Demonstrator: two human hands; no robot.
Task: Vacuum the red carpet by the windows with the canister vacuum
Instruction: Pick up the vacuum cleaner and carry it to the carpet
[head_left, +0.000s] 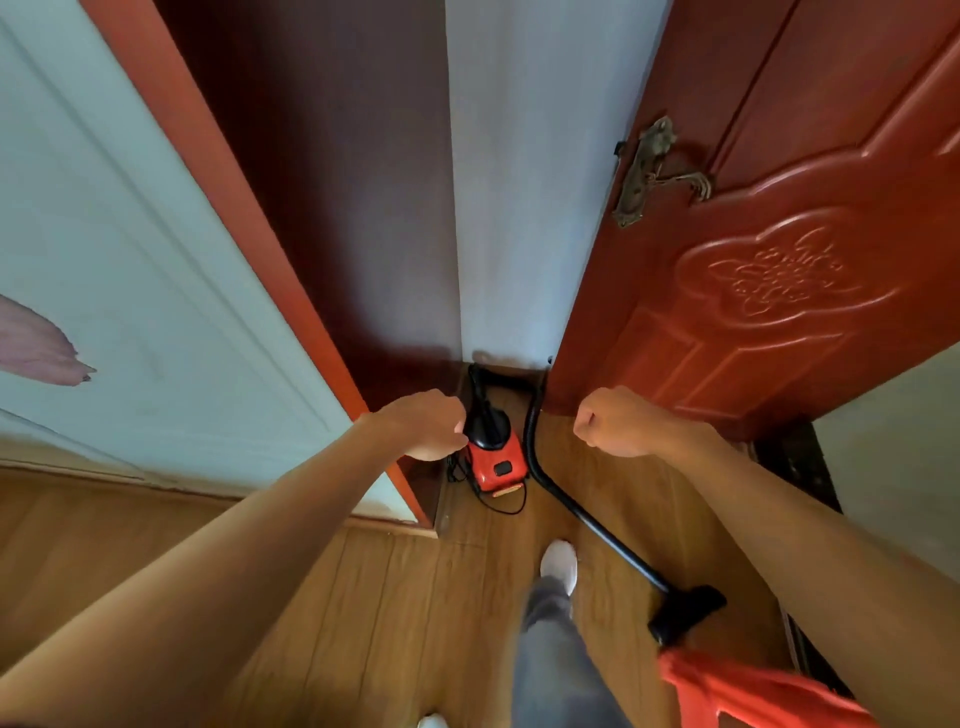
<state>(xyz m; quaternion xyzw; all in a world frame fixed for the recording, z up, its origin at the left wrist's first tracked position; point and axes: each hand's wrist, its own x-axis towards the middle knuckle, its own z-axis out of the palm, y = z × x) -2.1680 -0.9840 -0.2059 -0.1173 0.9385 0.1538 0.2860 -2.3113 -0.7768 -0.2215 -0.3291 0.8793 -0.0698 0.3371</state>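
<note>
The canister vacuum (493, 452) sits on the floor (389, 597) at the centre of the frame, in the corner below the wall (509, 182), with a door (779, 260) filling the upper right and a panelled front (130, 234) filling the left. Its hose (531, 441) loops behind it and down its right side into a wand (608, 540) running to the floor head (685, 613) at lower right. The left hand (426, 423) hovers just left of the vacuum, the right hand (618, 421) just right of the hose, and a shoe (560, 564) stands below, left of the wand.
</note>
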